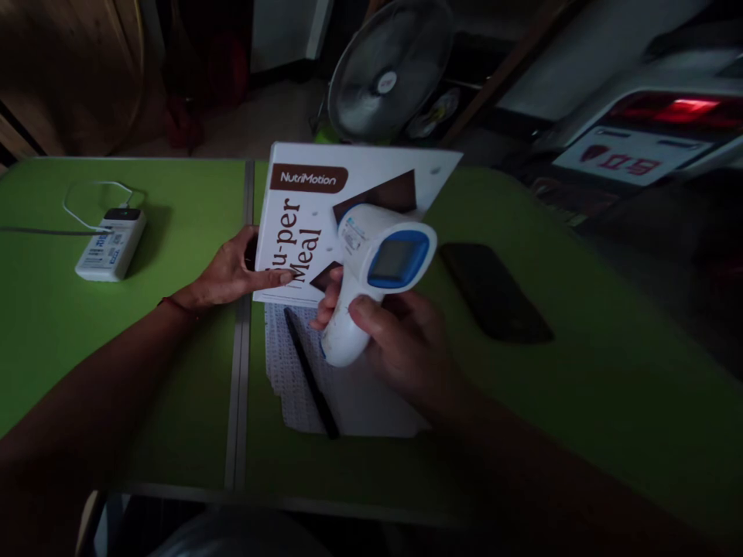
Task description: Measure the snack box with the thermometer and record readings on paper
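Note:
My left hand (235, 269) grips the lower left edge of a white box (307, 224) printed "NutriMotion", thumb across its front and the other fingers hidden behind. The box stands tilted above the green table. In my right hand (395, 333) is a white and blue infrared thermometer (371, 255), held by its handle in front of the box; its small screen faces me and looks blank. Beneath them lie sheets of paper (371, 394) with dense writing or print. A black pen (310, 375) rests slantwise on the sheets.
On the green folding table (191, 402), a white power bank (113, 244) with cables lies at left. A dark phone (496, 290) lies at right. Beyond the far edge stand a fan (388, 73) and, at right, a vehicle with a red tail light (685, 108).

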Motion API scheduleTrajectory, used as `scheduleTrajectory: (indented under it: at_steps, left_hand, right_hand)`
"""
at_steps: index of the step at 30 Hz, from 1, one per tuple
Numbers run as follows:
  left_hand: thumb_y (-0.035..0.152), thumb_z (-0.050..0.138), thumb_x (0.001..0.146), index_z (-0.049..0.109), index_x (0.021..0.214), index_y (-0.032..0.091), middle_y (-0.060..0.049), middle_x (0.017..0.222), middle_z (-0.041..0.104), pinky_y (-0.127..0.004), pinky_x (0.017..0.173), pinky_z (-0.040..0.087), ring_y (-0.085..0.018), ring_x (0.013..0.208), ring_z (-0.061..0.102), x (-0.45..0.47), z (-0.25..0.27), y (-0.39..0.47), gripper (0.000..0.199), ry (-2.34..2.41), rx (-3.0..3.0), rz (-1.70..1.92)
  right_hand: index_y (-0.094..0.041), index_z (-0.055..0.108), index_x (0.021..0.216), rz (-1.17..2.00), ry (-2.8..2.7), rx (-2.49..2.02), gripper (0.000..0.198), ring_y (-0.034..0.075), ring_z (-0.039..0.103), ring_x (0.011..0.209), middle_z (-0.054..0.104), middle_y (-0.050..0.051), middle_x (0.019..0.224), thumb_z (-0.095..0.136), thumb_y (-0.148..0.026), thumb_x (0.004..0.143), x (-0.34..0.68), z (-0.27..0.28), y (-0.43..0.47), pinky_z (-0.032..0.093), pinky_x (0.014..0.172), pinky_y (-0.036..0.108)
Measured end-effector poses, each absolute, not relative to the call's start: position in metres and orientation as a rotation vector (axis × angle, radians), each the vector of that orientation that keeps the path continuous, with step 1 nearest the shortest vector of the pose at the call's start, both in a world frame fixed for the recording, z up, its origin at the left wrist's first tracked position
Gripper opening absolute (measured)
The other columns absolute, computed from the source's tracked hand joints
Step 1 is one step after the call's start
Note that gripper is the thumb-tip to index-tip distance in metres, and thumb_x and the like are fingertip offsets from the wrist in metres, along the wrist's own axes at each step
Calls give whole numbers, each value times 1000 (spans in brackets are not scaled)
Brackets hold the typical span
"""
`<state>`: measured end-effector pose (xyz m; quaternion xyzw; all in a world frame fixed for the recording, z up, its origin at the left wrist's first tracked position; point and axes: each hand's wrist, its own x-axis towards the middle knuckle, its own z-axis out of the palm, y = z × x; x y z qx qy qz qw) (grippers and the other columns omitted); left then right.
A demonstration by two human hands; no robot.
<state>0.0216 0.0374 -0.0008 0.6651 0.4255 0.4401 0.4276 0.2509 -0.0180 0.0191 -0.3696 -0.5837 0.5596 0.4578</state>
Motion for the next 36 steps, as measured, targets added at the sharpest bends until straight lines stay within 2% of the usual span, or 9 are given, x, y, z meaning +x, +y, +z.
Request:
scheduleTrajectory:
  at_steps: [6,13,16,21,25,27,30,32,36]
  left_hand:
    - [47,94,68,56,121,19,-11,121,74,-52,96,59,-31,112,70,21,-2,39,71,1008,1619,1058]
    - [49,96,62,60,117,18,-13,121,74,-58,100,57,-35,116,69,18,-1,42,72,1077,1645,1029]
    - [49,96,62,63,114,18,-13,120,75,-57,99,58,-34,114,70,21,-1,40,69,1067,1624,1054]
    - [49,95,65,59,118,19,-13,128,72,-53,101,59,-33,119,69,24,-4,39,71,1018,1547,1220]
    - [52,94,66,55,124,22,-13,134,68,-52,104,59,-34,124,67,18,-10,44,76,1027,1533,1330]
    - [55,93,67,54,127,23,-12,135,68,-55,105,58,-35,126,66,15,-14,48,78,1047,1551,1336]
    - [57,92,68,52,131,25,-12,138,66,-57,106,57,-35,127,65,14,-17,52,82,1050,1572,1326]
    - [57,92,69,53,132,25,-12,141,65,-56,107,57,-35,128,65,14,-17,53,81,1049,1597,1314]
    - [60,85,77,58,130,23,-12,138,66,-56,111,54,-34,128,63,11,-16,52,70,1115,1704,1284]
  right_hand:
    - [-27,64,87,1368,-1465,-907,27,23,71,74,71,3,78,69,-53,88,251,18,-18,63,69,42]
    - [-28,65,84,1367,-1433,-858,31,22,70,72,71,2,76,75,-58,84,253,15,-16,62,66,41]
    - [-28,66,84,1384,-1389,-880,28,21,69,71,70,2,77,78,-54,82,254,17,-17,61,66,40]
    - [-25,70,87,1315,-1493,-977,18,20,68,76,73,3,81,81,-37,79,271,29,-5,58,69,36]
    - [-23,74,97,1271,-1882,-1197,31,23,69,75,78,8,91,86,-37,72,304,33,23,55,63,36]
    - [-23,76,97,1162,-2039,-1306,33,26,71,75,79,11,98,88,-35,68,318,27,37,55,62,38]
    - [-22,79,99,851,-2216,-1412,31,33,73,93,79,15,110,84,-19,68,330,12,50,56,78,45]
    - [-21,78,106,696,-2322,-1463,35,36,72,102,77,18,113,79,-15,71,334,5,54,55,86,49]
    - [-17,73,120,462,-2550,-1492,41,42,68,113,73,24,122,71,-17,80,335,4,52,53,92,56]
